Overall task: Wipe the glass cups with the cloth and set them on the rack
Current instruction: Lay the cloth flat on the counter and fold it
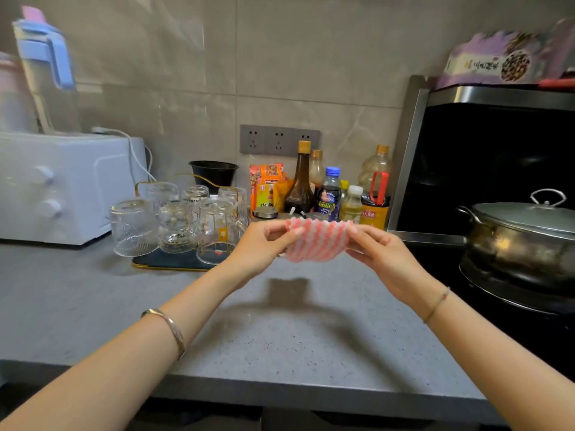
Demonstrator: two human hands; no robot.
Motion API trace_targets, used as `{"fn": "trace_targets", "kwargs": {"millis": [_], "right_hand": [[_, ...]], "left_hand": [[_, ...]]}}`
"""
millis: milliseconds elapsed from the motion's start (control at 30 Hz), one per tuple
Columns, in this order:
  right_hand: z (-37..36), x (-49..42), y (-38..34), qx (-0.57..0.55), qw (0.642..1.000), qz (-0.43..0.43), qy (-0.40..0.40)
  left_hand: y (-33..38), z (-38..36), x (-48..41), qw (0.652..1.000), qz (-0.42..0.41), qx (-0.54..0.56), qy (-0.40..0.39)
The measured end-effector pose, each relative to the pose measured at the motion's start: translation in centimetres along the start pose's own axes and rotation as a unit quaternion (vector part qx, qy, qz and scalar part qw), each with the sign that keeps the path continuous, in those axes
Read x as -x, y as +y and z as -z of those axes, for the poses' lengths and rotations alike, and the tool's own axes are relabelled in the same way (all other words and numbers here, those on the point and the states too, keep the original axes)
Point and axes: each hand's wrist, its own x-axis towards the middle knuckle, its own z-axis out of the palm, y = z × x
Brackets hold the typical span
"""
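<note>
I log: L hand (264, 244) & R hand (381, 255) each pinch an edge of the cloth (314, 241), held above the counter. Glass cups (177, 225) sit inverted at the rack (161, 265), none in hand. Wiping prob. not started.

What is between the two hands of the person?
In the head view, a pink-and-white striped cloth is held between them: the left hand pinches its left edge, the right hand its right edge.
</note>
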Motion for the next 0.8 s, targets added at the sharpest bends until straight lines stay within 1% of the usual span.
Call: {"fn": "trace_targets", "kwargs": {"millis": [67,133,233,300,333,367,433,500,567,633,700,800], "right_hand": [[0.4,1.3,1.5,0.017,1.000,-0.016,-0.020],[0.9,3.2,3.2,0.031,0.996,-0.065,-0.055],[1.3,6.3,5.3,0.070,0.978,-0.151,-0.127],[1.2,7.5,6.0,0.058,0.969,-0.180,-0.156],[1.1,7.7,6.2,0.054,0.968,-0.188,-0.158],[0.9,7.6,6.3,0.052,0.968,-0.193,-0.153],[0.6,7.0,6.5,0.042,0.972,-0.194,-0.126],[0.2,6.0,6.7,0.032,0.978,-0.188,-0.084],[-0.1,4.6,6.9,0.044,0.982,-0.176,-0.041],[-0.2,3.3,7.3,0.075,0.984,-0.162,-0.013],[-0.3,2.2,8.1,0.122,0.981,-0.149,0.007],[-0.3,1.2,9.3,0.204,0.971,-0.123,0.019]], "left_hand": [[-1.4,-0.3,1.5,1.000,0.006,-0.015,-0.016],[-3.4,-0.5,3.4,0.998,0.021,-0.033,-0.054],[-5.9,-0.7,6.7,0.988,0.069,-0.030,-0.136],[-6.7,-0.5,8.1,0.980,0.104,-0.020,-0.166],[-7.0,-0.4,8.5,0.977,0.121,-0.019,-0.172],[-7.2,-0.3,8.7,0.975,0.136,-0.019,-0.175],[-7.4,-0.1,8.2,0.976,0.158,-0.019,-0.147],[-7.2,-0.3,7.0,0.981,0.163,-0.052,-0.094],[-6.9,-0.5,5.3,0.981,0.154,-0.102,-0.064],[-7.2,-0.9,3.7,0.977,0.140,-0.155,-0.047],[-7.9,-1.3,2.4,0.970,0.143,-0.191,-0.033],[-9.2,-1.8,1.5,0.960,0.133,-0.246,-0.025]]}}
